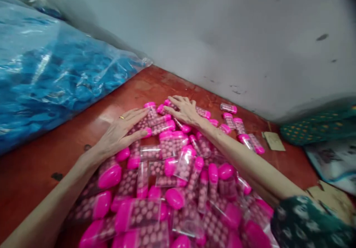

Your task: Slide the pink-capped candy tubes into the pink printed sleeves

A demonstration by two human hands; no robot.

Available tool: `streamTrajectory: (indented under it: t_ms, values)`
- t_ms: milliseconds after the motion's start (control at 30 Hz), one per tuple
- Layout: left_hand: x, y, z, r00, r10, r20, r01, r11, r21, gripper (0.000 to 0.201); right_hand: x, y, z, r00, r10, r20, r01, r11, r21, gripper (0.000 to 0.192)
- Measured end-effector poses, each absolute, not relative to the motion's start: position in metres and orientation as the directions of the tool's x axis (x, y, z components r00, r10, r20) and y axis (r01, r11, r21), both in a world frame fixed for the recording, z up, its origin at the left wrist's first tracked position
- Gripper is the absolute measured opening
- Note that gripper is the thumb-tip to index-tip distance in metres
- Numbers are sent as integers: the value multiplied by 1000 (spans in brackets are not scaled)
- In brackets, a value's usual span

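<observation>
A big heap of clear flat containers with pink caps (172,173) covers the red-brown floor (55,155) in front of me. My left hand (122,131), with a ring on one finger, lies flat with fingers spread on the heap's far left edge. My right hand (183,110) rests palm down on the containers at the heap's far end, fingers spread toward the left. Both arms reach around the pile. Neither hand grips anything. A few containers (236,125) lie loose to the right of my right hand.
A large clear bag of blue items (50,69) lies at the left. A grey wall (222,36) rises just behind the heap. At the right are a cardboard scrap (274,141), a green patterned cloth (317,129) and another bag (333,164).
</observation>
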State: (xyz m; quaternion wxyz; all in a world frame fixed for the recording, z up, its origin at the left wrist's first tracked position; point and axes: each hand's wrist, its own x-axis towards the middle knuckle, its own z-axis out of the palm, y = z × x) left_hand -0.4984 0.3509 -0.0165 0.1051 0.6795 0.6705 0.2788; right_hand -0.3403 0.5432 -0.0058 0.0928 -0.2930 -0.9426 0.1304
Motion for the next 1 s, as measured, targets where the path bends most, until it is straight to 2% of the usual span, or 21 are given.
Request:
streamTrajectory:
  t_ms: [100, 200, 267, 333, 400, 433, 467, 533, 700, 800, 1000]
  values:
    - [-477, 344, -16, 8, 978, 206, 867, -110, 486, 54, -317, 520, -6, -836, 543, 80, 497, 811, -308, 50]
    - [-450, 332, -18, 29, 979, 202, 855, -129, 502, 58, -284, 498, 5, -856, 514, 56, 471, 819, -328, 45]
    - [-434, 325, -19, 5, 978, 210, 816, -125, 565, 53, -260, 493, 16, -881, 469, 57, 418, 830, -369, 42]
    - [-421, 322, -17, -101, 967, 234, 757, -78, 649, 43, -235, 504, 25, -892, 440, 102, 359, 828, -430, 44]
    - [-414, 324, -16, -244, 927, 284, 729, -18, 684, 40, -211, 531, 30, -819, 551, 161, 446, 788, -424, 47]
    - [-413, 328, -16, -291, 905, 312, 734, 2, 679, 42, -200, 549, 29, -691, 687, 223, 582, 712, -393, 43]
    - [-413, 333, -17, -306, 891, 336, 750, 8, 662, 47, -189, 567, 26, -613, 753, 237, 652, 652, -386, 44]
    - [-416, 345, -20, -250, 905, 343, 779, -22, 627, 58, -170, 597, 14, -556, 805, 208, 707, 590, -390, 48]
    - [-416, 367, -25, -27, 963, 269, 790, -144, 595, 53, -146, 597, -19, -611, 769, 186, 662, 626, -412, 47]
    - [-407, 363, -23, -16, 968, 249, 784, -142, 604, 53, -141, 558, -23, -642, 745, 182, 628, 647, -433, 44]
    - [-385, 337, -22, 31, 982, 189, 801, -137, 583, 60, -124, 490, -12, -620, 762, 187, 645, 631, -432, 42]
